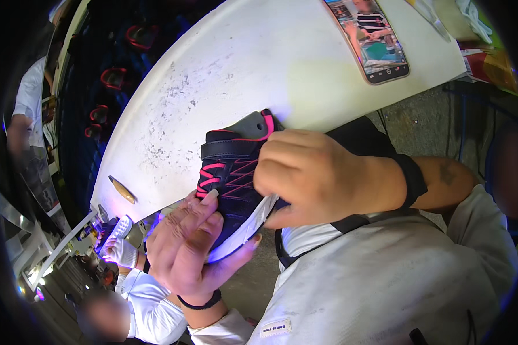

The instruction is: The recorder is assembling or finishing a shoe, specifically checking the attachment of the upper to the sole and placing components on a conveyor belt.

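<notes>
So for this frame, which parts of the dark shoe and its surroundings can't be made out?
- Head view: heel and far side of the dark navy shoe with pink laces, covered by the right hand.
- Toe and white sole, partly covered by the left hand.
- Smartphone on the white table: top cut off by the edge.
- Co-worker's gloved hand: too small to tell what it holds.

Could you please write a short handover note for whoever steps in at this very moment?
Left hand: cups the toe and white sole of the dark navy sneaker with pink laces from below.
Right hand: fingers closed over the sneaker's heel side.
The sneaker is held above the edge of the scuffed white table. A smartphone with a lit screen lies at the table's far side.
Done: laces threaded, strap across.
Left: cannot tell from this view.
</notes>
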Motion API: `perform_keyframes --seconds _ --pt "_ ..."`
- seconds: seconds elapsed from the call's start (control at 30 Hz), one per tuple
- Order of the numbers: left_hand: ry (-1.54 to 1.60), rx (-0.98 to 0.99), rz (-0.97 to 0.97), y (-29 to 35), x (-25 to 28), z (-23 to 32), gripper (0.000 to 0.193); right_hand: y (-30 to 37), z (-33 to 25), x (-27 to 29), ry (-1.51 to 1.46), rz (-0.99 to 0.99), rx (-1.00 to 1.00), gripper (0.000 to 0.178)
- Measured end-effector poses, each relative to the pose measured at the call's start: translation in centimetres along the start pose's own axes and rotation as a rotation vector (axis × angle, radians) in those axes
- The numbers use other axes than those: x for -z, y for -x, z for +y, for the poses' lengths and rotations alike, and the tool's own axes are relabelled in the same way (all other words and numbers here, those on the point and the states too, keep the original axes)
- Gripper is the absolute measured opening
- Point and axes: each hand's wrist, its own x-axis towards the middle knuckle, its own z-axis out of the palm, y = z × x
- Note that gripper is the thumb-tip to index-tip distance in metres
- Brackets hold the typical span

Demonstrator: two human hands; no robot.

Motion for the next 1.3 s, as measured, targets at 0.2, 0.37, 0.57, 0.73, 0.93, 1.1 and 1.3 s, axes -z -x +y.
perform_keyframes --seconds 0.2,0.37,0.57,0.73,0.93,1.1,1.3 --pt "0.079 -0.084 -0.024 0.2 0.4 -3.2 0.049 -0.7 1.7 0.0 -0.02 -0.032 0.042 0.042" --pt "0.198 -0.043 -0.08 0.7 0.7 -5.8 0.05 -1.5 2.5 -0.8 -0.179 -0.115 -0.119 0.039" --pt "0.37 0.658 -0.421 1.8 0.6 -7.4 0.089 -3.2 1.6 -3.2 -0.003 -0.137 -0.109 0.035" --pt "0.787 0.851 -0.266 3.1 -1.5 -8.0 0.081 -3.0 0.8 -0.5 0.01 0.048 -0.102 0.035" --pt "1.084 0.433 0.322 -2.0 -5.8 -3.3 0.127 -5.9 -1.4 6.6 -0.505 0.334 -0.31 0.048" --pt "0.258 0.255 0.218 -7.0 -1.4 -2.9 0.087 -10.6 -1.2 5.4 -0.594 0.177 -0.297 0.052" --pt "0.338 0.346 -0.063 -6.6 1.2 -3.2 0.073 -11.1 -1.9 4.6 -0.058 -0.104 -0.018 0.076"
